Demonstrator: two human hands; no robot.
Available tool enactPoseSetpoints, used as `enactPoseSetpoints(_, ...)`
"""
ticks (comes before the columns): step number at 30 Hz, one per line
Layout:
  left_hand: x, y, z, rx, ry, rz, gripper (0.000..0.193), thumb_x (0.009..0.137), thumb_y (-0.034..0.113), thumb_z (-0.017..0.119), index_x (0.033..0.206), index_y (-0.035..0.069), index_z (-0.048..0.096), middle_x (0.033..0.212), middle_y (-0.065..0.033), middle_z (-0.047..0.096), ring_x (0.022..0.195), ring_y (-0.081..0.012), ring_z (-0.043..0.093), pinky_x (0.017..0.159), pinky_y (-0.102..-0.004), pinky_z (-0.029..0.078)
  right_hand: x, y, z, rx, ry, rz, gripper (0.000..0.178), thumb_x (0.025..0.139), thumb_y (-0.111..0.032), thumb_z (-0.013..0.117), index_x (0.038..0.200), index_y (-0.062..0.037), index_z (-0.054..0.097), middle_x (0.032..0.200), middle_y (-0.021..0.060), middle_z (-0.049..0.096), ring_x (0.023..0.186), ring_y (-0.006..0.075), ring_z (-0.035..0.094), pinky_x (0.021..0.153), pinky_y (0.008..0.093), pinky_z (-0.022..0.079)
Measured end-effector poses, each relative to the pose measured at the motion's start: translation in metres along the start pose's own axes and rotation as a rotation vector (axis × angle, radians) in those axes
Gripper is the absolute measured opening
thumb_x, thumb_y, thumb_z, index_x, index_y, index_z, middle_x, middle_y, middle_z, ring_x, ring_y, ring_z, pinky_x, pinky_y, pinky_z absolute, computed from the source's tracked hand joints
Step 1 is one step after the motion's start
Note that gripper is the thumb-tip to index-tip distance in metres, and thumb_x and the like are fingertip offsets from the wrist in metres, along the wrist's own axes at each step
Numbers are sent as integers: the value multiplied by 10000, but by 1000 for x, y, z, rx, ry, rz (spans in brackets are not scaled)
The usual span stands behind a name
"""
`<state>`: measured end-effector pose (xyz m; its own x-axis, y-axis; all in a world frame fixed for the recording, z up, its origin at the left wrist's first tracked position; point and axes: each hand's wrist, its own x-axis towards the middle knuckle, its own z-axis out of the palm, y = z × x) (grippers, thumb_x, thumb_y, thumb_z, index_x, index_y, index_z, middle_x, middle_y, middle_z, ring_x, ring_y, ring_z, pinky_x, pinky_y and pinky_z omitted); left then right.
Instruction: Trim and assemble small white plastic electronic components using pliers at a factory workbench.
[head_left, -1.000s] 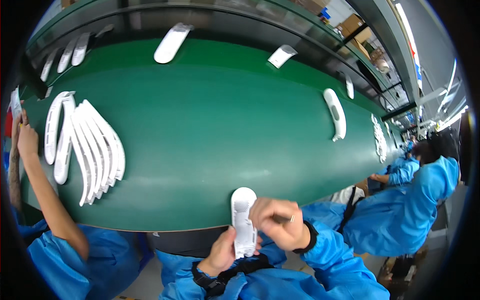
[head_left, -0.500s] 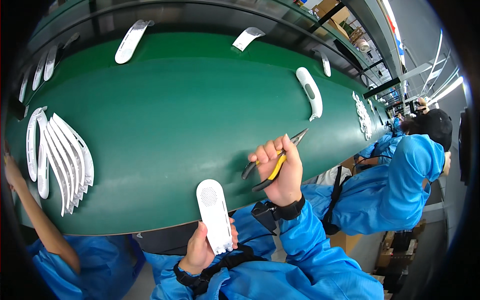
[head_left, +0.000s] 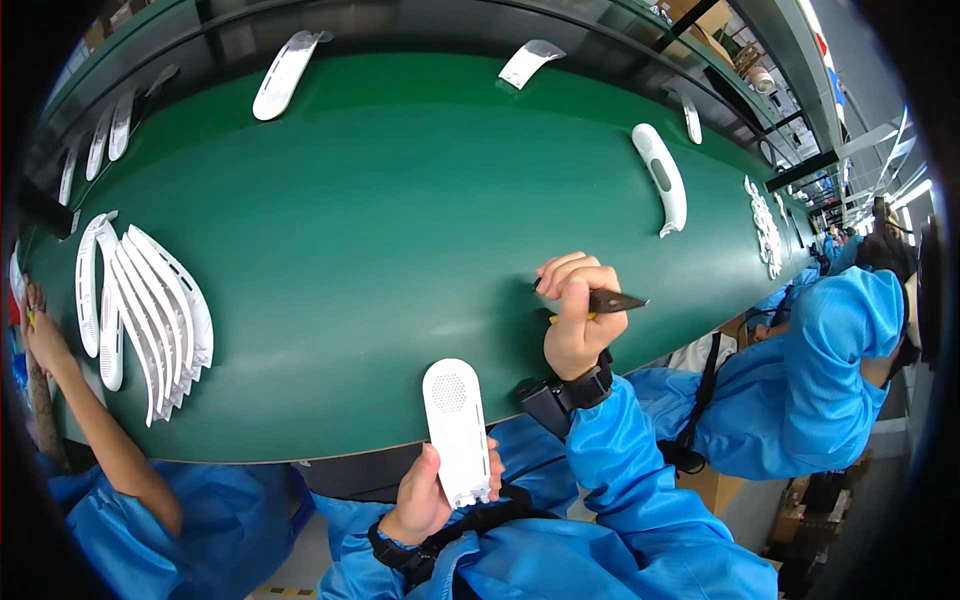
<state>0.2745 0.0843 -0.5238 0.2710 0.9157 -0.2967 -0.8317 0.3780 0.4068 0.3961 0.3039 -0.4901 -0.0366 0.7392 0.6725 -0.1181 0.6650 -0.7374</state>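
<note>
Green bench [head_left: 400, 250] under both hands: left hand [head_left: 425, 500] grips white plastic cover [head_left: 455, 430], right hand [head_left: 575, 320] clenches cutters [head_left: 610, 300]. Risk: tips gouge cover, loose grip drops it.

Only one view is given, taken from a fisheye camera worn on the head. The scene is looked down on from above and slightly behind the near edge of the green belt [head_left: 380, 220], whose straight edges are bent into arcs toward the rim of the picture. The belt is seen across its width, from near edge to far edge, with its length running left to right. The left hand [head_left: 425, 495] and right hand [head_left: 578, 315] are seen close up at the near edge, the blue sleeves entering from the lower edge. A co-worker [head_left: 830, 350] at the right and an arm [head_left: 70, 390] at the left are caught at the dark rim.
</note>
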Motion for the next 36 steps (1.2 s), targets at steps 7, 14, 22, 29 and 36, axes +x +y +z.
enactPoseSetpoints(7,-3,-2,2,-13,44,23,788,992,652,297,1268,-60,492,950,-163,645,792,-264,637,695,-397,532,1,-46,12,229,-199,250,266,1019,-171,493,797,-24,491,694,99,549,646,202,551,694,396,513)
enactPoseSetpoints(14,-7,-10,0,-56,45,85,719,1045,558,235,1260,-69,512,1016,-155,660,873,-223,662,778,-358,555,-28,-111,32,457,-361,638,257,1001,-163,536,814,15,543,751,136,618,731,231,612,784,432,540)
enactPoseSetpoints(22,-9,-6,7,87,152,120,693,1044,560,276,1202,-56,553,1014,-146,684,869,-209,676,787,-339,550,-53,-107,51,280,-409,587,324,1014,-194,511,753,-2,499,655,99,530,609,196,511,630,392,500)
enactPoseSetpoints(29,-10,-7,3,1,137,117,612,1073,480,274,1174,-47,569,1033,-111,670,890,-164,646,817,-311,517,-59,-102,58,229,-417,607,300,1003,-158,509,746,-4,490,649,98,528,600,190,499,626,384,489)
enactPoseSetpoints(36,-9,-14,-5,-35,146,102,547,1082,440,301,1245,-17,554,1140,-52,619,1026,-95,568,881,-285,464,-67,-96,62,120,-525,308,145,881,33,524,736,27,515,671,127,568,588,233,552,578,371,491)
